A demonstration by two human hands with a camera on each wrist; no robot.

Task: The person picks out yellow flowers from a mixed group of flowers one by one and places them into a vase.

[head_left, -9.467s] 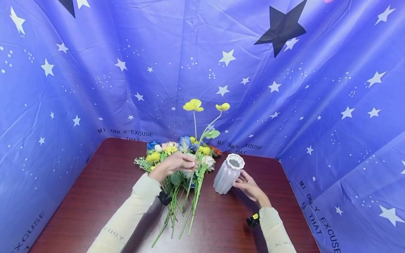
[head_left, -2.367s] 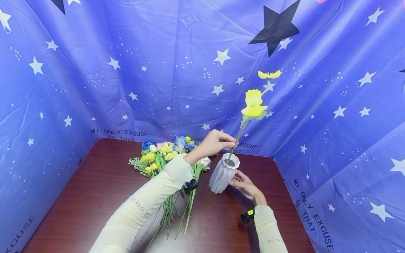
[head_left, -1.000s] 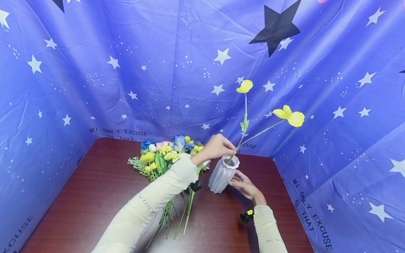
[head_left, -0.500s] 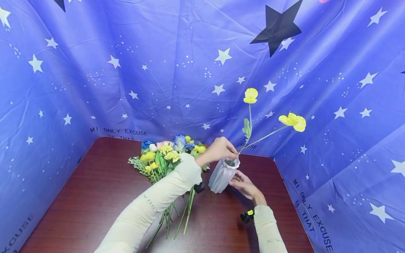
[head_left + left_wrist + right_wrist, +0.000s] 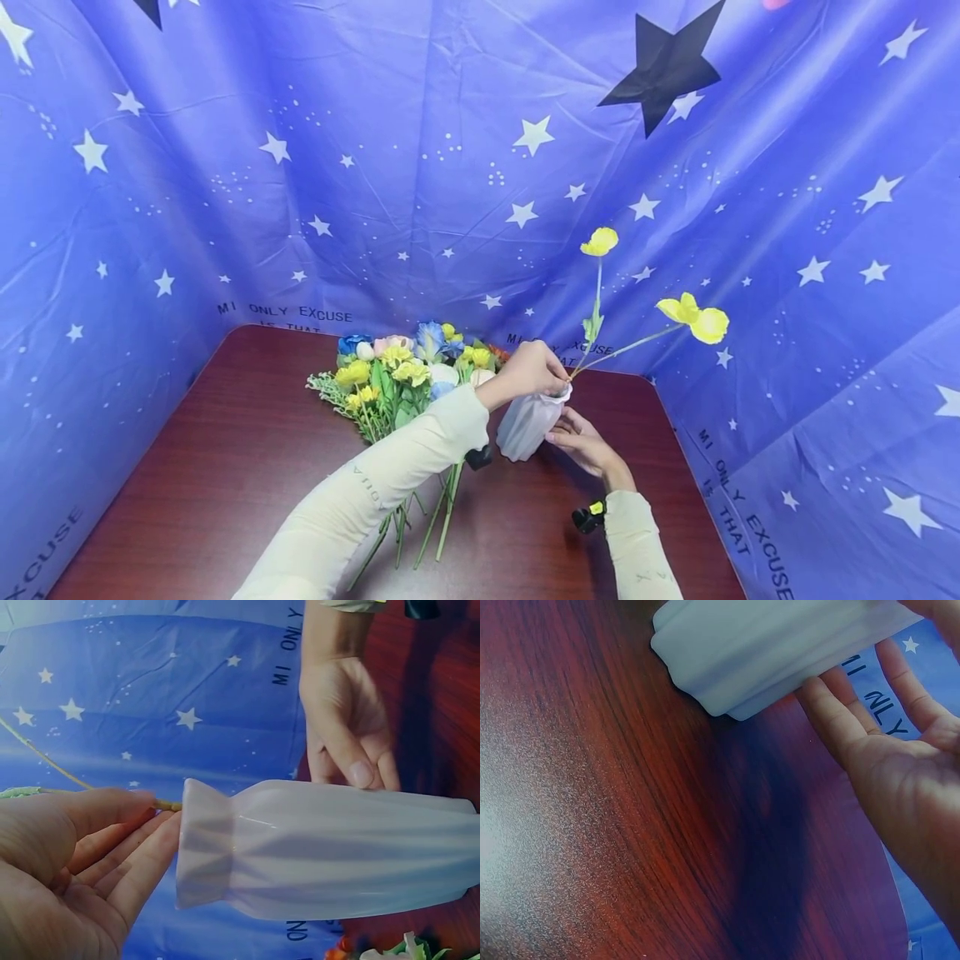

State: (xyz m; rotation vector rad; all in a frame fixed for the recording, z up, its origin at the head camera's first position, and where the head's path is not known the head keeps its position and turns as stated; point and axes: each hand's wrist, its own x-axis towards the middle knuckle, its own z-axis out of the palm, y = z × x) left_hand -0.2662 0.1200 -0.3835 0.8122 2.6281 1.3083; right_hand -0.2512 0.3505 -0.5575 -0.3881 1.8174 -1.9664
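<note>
My left hand (image 5: 531, 369) pinches the stem of a yellow poppy (image 5: 600, 242) between thumb and fingers, right at the mouth of the pale fluted vase (image 5: 527, 429). The poppy branches into two stalks with yellow blooms that rise above the hand. In the left wrist view the stem (image 5: 168, 805) runs in over the vase's rim, and its lower end is hidden inside. My right hand (image 5: 588, 447) holds the vase from the right side, its fingers (image 5: 829, 709) against the lower wall. The vase's base sits on the table.
Left of the vase lies a pile of artificial flowers (image 5: 396, 375) in blue, white, pink, yellow and orange, their green stems (image 5: 450, 500) pointing toward the near edge. A dark red wooden table (image 5: 225, 467) bears everything. A blue star-printed cloth (image 5: 420, 192) stands around its back and sides.
Earlier, my left hand held the poppy over the pile, then brought it right to the vase. Over the last second the hand and blooms have sunk lower, down to the rim. The right hand stays on the vase.
</note>
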